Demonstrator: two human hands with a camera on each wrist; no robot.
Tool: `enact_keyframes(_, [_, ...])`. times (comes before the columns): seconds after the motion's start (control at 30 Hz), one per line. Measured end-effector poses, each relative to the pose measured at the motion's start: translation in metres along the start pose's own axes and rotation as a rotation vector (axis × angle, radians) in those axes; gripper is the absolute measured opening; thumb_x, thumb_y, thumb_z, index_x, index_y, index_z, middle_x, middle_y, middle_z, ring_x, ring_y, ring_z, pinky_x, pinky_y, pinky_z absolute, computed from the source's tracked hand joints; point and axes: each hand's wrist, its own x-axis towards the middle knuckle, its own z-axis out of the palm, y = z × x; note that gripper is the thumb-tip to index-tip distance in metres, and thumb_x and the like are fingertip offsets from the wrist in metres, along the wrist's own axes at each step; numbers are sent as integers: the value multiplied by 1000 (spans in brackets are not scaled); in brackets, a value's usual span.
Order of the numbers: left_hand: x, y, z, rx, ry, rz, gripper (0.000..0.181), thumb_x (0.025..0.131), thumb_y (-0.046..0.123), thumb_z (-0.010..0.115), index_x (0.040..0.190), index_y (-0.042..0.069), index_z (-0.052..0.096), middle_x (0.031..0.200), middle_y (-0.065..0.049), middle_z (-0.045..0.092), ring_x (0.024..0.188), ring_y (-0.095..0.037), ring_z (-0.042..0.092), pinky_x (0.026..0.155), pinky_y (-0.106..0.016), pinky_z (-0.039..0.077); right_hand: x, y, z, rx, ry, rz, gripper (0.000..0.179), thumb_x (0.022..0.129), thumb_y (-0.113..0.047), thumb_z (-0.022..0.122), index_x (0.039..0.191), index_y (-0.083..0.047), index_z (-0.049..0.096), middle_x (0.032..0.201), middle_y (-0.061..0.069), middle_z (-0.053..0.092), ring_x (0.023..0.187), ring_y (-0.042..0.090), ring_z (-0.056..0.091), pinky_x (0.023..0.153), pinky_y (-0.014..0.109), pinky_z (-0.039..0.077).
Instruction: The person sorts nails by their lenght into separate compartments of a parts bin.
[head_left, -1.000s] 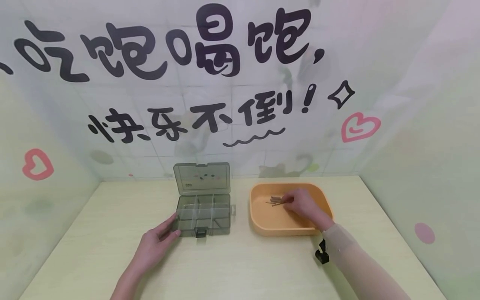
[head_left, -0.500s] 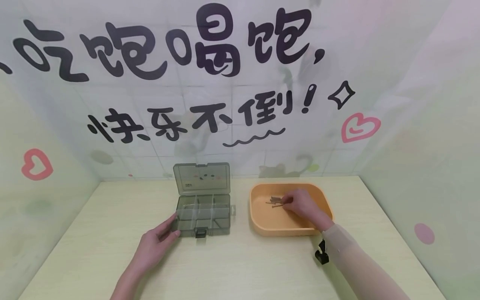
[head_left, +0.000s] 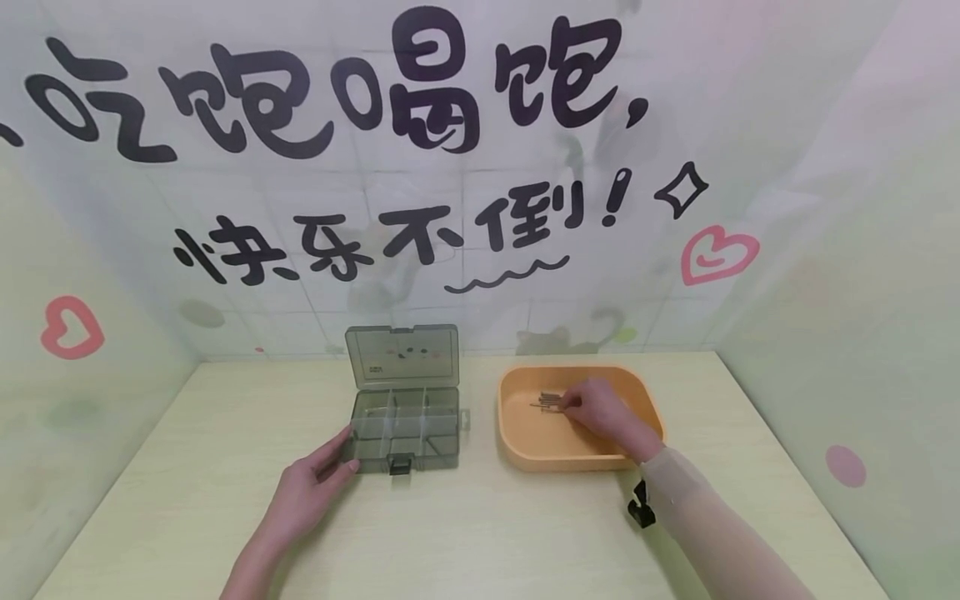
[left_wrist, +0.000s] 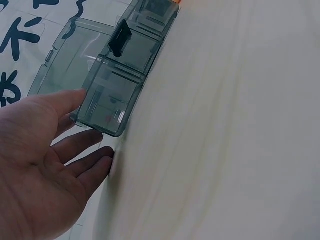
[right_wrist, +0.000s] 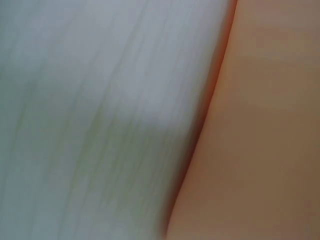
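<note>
My left hand (head_left: 307,492) touches the left side of a smoky, see-through compartment box (head_left: 405,427), its fingers relaxed. In the left wrist view that hand (left_wrist: 50,155) meets the box's near end (left_wrist: 102,107), some fingers off it. Its lid (head_left: 403,357) stands up at the back. At least one compartment on the right front holds a thin dark piece. Inside the orange tray (head_left: 525,442), my right hand (head_left: 600,408) has curled fingers at a small heap of thin metal nails (head_left: 549,398). A nail (head_left: 550,409) at the fingertips looks pinched, though its end is hidden.
Under the right forearm lies a small black object (head_left: 641,505), partly covered by the sleeve. Printed walls (head_left: 337,183) close the pale table (head_left: 480,533) off at the back and both sides. The right wrist view shows the tray's wall (right_wrist: 265,125), blurred.
The nail at my right fingertips turns slightly and shifts toward the heap. The right hand barely moves within the tray. The left hand and the box stay in place.
</note>
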Motion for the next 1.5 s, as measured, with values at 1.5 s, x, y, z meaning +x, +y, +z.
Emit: enact_keyframes(1.5, [0,-1,1,5,3,-21,59,104,28,64,155,5,44,148,-29,47,130,-43,55,104,-43,50,-5,-5,-5,166,-26,49,13,96,4,64,98,-1,76,100,10,74,95,25,68,88,46,60])
